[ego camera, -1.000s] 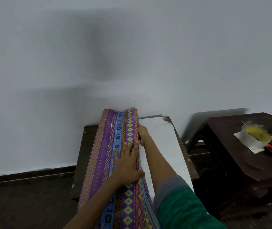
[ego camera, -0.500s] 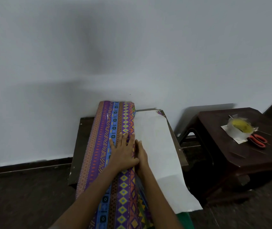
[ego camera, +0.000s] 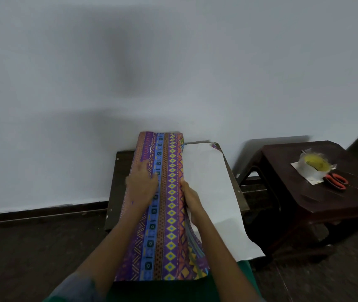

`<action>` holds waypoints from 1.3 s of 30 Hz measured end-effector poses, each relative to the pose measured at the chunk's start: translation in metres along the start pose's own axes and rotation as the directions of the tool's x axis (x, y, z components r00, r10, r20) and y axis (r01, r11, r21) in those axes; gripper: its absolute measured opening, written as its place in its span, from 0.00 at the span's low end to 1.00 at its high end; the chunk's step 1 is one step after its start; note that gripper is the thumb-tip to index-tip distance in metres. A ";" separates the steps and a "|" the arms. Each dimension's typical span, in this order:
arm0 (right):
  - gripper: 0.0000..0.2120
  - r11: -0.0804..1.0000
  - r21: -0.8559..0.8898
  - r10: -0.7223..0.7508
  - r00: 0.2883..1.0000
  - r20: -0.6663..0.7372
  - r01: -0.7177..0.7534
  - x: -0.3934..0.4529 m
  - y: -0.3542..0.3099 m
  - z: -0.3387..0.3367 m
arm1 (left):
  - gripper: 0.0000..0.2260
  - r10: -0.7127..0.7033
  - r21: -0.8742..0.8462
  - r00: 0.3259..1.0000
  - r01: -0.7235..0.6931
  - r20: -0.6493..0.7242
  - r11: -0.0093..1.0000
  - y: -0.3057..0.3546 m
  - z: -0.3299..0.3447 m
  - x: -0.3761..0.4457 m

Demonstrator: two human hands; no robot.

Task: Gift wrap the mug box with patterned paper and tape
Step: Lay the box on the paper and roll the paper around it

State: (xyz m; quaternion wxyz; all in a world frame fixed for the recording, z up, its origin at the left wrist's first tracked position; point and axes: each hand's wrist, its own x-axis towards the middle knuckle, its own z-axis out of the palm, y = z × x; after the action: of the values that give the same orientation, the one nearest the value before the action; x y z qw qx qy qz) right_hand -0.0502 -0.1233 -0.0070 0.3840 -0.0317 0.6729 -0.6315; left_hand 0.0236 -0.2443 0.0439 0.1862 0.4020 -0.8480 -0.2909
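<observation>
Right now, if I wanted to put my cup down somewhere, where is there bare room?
The side table has bare top nearer you than the tape roll and scissors. The low table shows a bare strip beside the left hand. Elsewhere the patterned paper covers it.

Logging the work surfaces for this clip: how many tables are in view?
2. A low table under the patterned paper, against the wall, and a dark side table at right holding tape and scissors.

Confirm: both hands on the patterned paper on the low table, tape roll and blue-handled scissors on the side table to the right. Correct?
Almost. The scissors have orange handles, not blue, as the head view shows. The rest holds: left hand and right hand on the patterned paper, tape roll on the side table.
</observation>
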 end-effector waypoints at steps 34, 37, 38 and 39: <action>0.21 0.987 0.021 0.160 0.984 0.075 -0.162 -0.029 0.012 -0.025 | 0.11 -0.124 -0.566 0.634 0.749 0.764 0.344 -0.068 0.001 0.008; 0.23 0.985 0.039 0.168 0.986 0.022 -0.169 -0.032 0.014 -0.028 | 0.13 -0.136 -0.527 0.624 0.740 0.769 0.417 -0.068 0.000 0.007; 0.24 0.983 0.049 0.177 0.984 0.011 -0.177 -0.032 0.014 -0.029 | 0.14 -0.144 -0.509 0.624 0.732 0.768 0.452 -0.069 0.001 0.009; 0.24 0.980 0.056 0.189 0.982 0.008 -0.189 -0.033 0.013 -0.029 | 0.15 -0.155 -0.483 0.616 0.728 0.772 0.486 -0.069 0.000 0.010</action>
State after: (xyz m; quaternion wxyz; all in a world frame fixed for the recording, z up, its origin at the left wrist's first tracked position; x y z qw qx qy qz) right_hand -0.0379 -0.0792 -0.0055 0.4438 0.0427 0.6542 -0.6110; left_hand 0.0570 -0.2877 0.0002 -0.0500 0.3777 -0.5000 -0.7777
